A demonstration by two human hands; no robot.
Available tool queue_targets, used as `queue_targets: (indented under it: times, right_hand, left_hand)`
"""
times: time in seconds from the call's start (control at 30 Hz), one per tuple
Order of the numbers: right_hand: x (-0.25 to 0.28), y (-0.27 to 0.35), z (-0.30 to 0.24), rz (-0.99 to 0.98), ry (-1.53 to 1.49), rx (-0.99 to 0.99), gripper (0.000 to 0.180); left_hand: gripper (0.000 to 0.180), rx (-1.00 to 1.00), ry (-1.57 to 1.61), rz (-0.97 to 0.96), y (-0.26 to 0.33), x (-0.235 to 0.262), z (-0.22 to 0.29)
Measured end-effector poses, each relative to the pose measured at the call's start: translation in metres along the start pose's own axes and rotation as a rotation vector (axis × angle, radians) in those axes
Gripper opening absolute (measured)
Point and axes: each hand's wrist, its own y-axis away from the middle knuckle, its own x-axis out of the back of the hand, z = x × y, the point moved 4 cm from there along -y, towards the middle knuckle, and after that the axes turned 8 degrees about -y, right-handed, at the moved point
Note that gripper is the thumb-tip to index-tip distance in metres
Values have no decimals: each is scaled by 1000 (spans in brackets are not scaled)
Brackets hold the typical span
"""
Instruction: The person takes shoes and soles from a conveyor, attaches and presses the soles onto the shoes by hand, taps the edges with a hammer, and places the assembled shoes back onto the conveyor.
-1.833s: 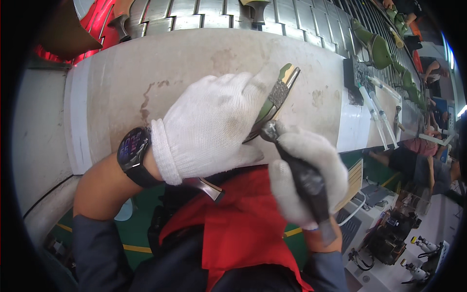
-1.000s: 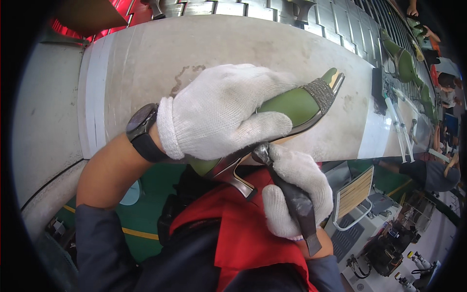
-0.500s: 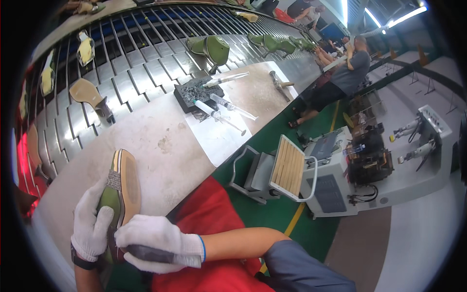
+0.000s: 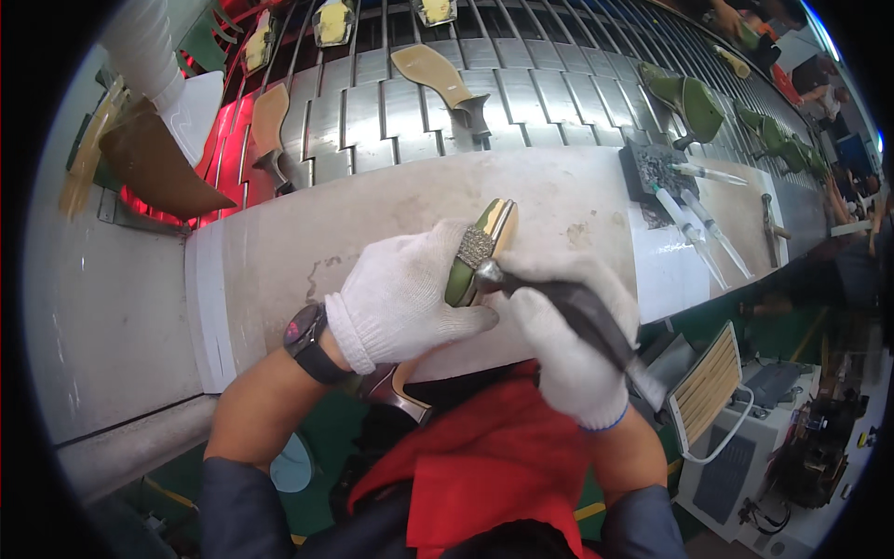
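Note:
My left hand [image 4: 405, 298], in a white glove with a dark watch at the wrist, grips a green high-heeled shoe [image 4: 470, 261] with a sparkly trim and a tan sole edge. The shoe's toe points away over the pale workbench [image 4: 279, 242], and its heel sticks out below my palm. My right hand [image 4: 568, 345], also gloved, is closed around a dark-handled hammer [image 4: 568, 312] whose rounded metal head rests against the shoe's side.
A slatted metal conveyor [image 4: 391, 102] behind the bench carries tan insoles on lasts and several green shoes [image 4: 689, 98]. Tubes and a small dark tray [image 4: 666, 168] lie on the bench at right, with another hammer [image 4: 771, 224]. A machine stands at lower right.
The camera swung away toward the conveyor and came back over the bench. The shoe, earlier lying flatter in my left hand, now stands on edge with the hammer head against it.

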Motion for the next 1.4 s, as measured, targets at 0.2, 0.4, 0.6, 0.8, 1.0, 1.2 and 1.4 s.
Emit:
queue_targets:
  times: [0.2,0.4,0.6,0.8,1.0,1.2,1.4]
  right_hand:
    - [19,-67,31,176,-250,-357,26]
    - [40,-46,68,179,-225,-340,21]
    - [31,-17,48,198,-284,-351,19]
    - [8,33,-101,13,-279,234,41]
    - [-3,39,-143,-127,-42,36,62]
    - [-8,19,-168,-51,-76,-106,50]
    - [-4,19,-169,-406,-275,-128,28]
  left_hand:
    - [82,88,-41,-140,-3,11,-6]
    - [91,-36,145,410,21,60,4]
    - [84,-394,237,349,53,106,62]
    - [76,-423,281,480,68,81,83]
    - [81,-434,223,560,74,70,93]
    - [85,-511,236,582,81,61,92]
    - [77,-550,118,667,114,50,106]
